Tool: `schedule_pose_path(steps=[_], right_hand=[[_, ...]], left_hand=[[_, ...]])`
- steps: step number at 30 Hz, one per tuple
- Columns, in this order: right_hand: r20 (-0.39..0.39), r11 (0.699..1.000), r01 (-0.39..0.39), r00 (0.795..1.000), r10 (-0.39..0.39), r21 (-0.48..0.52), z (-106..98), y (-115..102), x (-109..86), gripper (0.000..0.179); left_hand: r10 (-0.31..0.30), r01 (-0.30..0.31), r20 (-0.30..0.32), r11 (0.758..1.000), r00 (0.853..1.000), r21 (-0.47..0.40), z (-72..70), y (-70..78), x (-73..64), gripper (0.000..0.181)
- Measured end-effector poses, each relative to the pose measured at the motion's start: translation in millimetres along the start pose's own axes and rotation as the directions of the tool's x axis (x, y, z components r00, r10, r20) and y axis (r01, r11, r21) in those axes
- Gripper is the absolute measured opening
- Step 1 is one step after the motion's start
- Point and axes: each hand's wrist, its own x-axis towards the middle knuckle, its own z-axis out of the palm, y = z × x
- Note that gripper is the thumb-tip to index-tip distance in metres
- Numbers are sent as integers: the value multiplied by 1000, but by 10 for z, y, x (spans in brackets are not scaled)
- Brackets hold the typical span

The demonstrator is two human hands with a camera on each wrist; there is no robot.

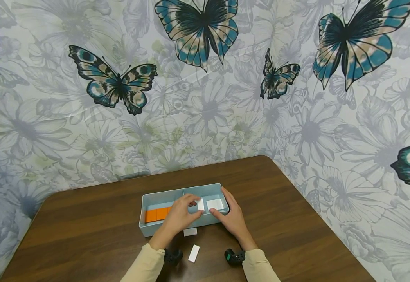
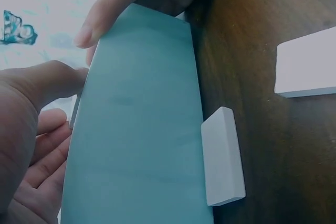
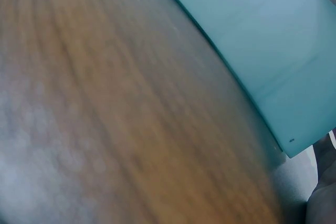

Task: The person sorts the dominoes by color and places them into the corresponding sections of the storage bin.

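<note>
A light blue box [image 1: 166,227] with a divider stands on the table. Orange blocks [image 1: 152,215] lie in its left compartment and white blocks [image 1: 214,204] in the right one. My left hand [image 1: 179,213] reaches over the front wall and pinches a white block [image 1: 200,204] between thumb and fingers, above the right compartment. With the thumb over the front rim and the fingers round the right end, my right hand [image 1: 234,219] grips the box. In the left wrist view, the box wall [image 2: 136,119] partly hides the left fingertips.
One white block [image 1: 190,232] lies against the box's front wall. Another white block [image 1: 193,253] is on the wooden table [image 1: 96,219] nearer to me, between my wrists. Behind the table hangs a butterfly-patterned cloth [image 1: 208,105].
</note>
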Motion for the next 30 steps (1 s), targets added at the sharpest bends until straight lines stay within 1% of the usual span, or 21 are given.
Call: schedule_pose_path(steps=[9,16,19,25,30], right_hand=[[15,1000,-19,1000,19,10,3,-43,-2,88],[13,1000,-23,1000,22,7,-3,-29,7,88],[12,1000,-22,1000,22,7,-6,-24,10,88],[6,1000,-21,1000,21,1,-8,-20,14,87],[15,1000,-27,1000,27,6,2,-30,13,88]], left_hand=[[-7,4,56,998,998,66,0,-46,88,35],[-33,23,111,996,993,87,16,-45,169,36],[-28,15,131,995,991,97,23,-48,214,36],[-46,19,156,985,987,171,57,-52,293,37],[-61,18,187,975,980,222,77,-48,330,40]])
